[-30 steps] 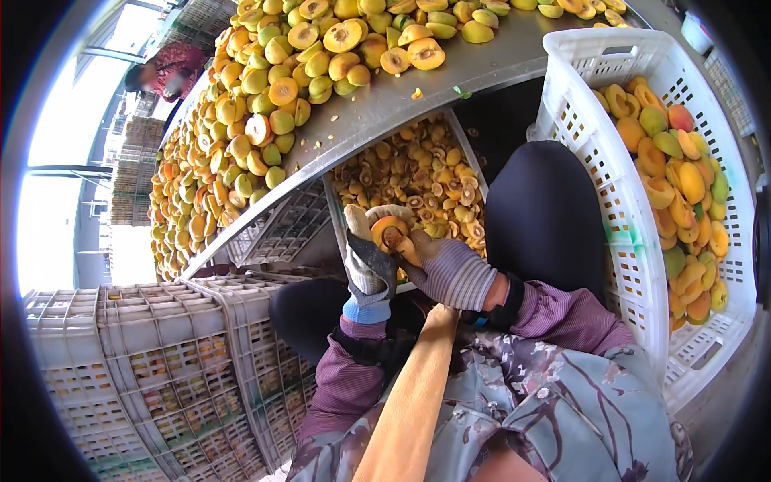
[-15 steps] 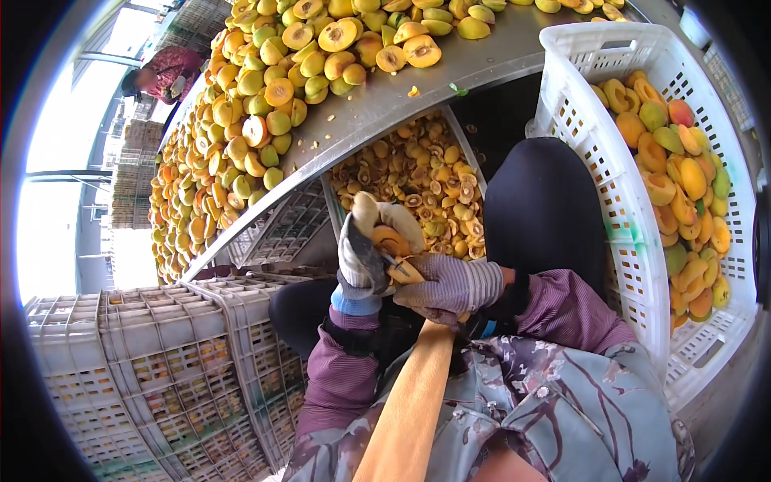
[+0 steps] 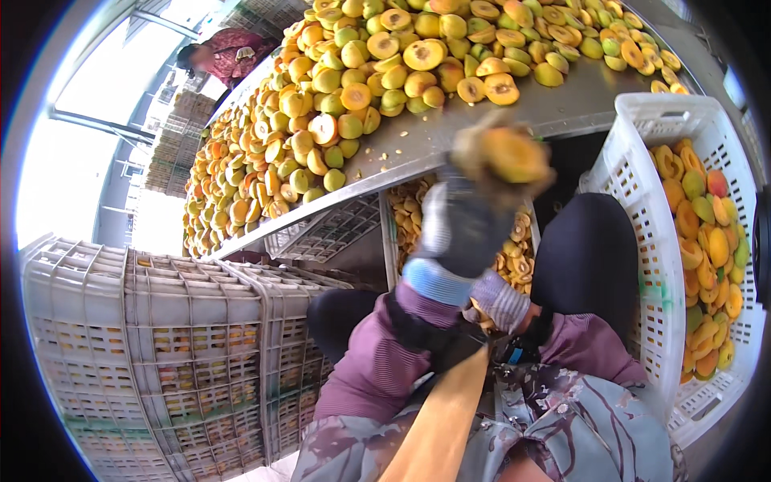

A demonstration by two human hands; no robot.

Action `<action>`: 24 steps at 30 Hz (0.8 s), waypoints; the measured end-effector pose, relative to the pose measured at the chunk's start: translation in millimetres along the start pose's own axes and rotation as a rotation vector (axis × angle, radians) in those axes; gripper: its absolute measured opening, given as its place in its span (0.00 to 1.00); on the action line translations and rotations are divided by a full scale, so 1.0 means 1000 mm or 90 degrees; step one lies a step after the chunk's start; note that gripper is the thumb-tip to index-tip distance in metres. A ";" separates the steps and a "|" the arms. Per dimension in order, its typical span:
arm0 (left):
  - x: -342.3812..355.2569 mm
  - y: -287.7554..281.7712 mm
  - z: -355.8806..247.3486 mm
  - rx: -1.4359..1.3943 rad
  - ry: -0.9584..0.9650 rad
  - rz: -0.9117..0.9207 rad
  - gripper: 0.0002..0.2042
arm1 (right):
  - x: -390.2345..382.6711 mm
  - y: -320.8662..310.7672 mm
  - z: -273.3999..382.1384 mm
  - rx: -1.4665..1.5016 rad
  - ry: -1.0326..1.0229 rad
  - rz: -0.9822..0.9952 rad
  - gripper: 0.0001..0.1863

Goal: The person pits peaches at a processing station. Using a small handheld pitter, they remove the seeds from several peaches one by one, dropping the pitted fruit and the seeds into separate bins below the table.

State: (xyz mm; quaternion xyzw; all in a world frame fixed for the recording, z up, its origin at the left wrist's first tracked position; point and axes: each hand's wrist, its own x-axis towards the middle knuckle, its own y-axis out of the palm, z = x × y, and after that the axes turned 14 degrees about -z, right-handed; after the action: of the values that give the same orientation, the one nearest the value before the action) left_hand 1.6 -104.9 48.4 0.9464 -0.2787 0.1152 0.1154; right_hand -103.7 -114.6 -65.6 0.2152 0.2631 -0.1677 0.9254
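Note:
My left hand (image 3: 462,201), in a blurred pale-and-dark glove, is raised over the steel table's near edge, closed on a cut yellow fruit half (image 3: 514,154). Lower down, my right hand (image 3: 502,301), in a striped glove, is partly behind the left arm, near the top of a long pale wooden board (image 3: 442,410); its fingers are curled, and what they hold is hidden. Halved fruits, many showing brown centres, cover the steel table (image 3: 377,169). Beneath it, a bin (image 3: 388,233) of small cut fruit pieces is partly hidden by my left arm.
A white crate (image 3: 642,265) of fruit halves stands at my right, beside my dark knee (image 3: 586,265). Grey crates (image 3: 193,305) of fruit fill the lower left; another crate (image 3: 313,237) lies under the table. A co-worker (image 3: 237,56) is at the far upper left, near stacked crates (image 3: 165,165).
My left hand has risen up and rightward with the fruit half, away from my right hand, which has dropped slightly and moved right in the picture. The view has shifted, with the scene lying further right.

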 end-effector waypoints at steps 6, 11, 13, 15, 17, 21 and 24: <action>0.015 0.042 -0.027 -0.474 -0.381 0.170 0.27 | -0.001 0.000 0.005 0.007 -0.028 -0.048 0.13; 0.078 -0.100 0.029 -0.041 -0.205 -0.222 0.14 | -0.009 0.004 0.024 0.167 0.086 -0.122 0.15; 0.112 -0.175 0.047 0.348 -0.070 -0.333 0.16 | -0.012 0.001 0.024 0.107 0.047 -0.126 0.15; 0.143 -0.259 0.056 0.875 0.064 -0.345 0.29 | -0.012 0.005 0.028 0.108 0.059 -0.123 0.15; 0.168 -0.294 0.058 1.020 -0.060 -0.267 0.34 | -0.011 0.004 0.028 0.115 0.074 -0.126 0.15; 0.182 -0.303 0.071 1.069 -0.121 -0.229 0.35 | -0.012 0.002 0.031 0.123 0.109 -0.144 0.16; 0.162 -0.343 0.055 0.741 -0.081 -0.356 0.23 | -0.013 0.008 0.031 0.104 0.074 -0.101 0.15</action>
State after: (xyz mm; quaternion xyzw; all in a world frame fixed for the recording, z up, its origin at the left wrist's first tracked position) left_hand 332.4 78.7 -10.9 0.8961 0.0802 0.1568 -0.4075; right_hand -98.2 -120.4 -31.6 0.2777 0.3179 -0.2485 0.8718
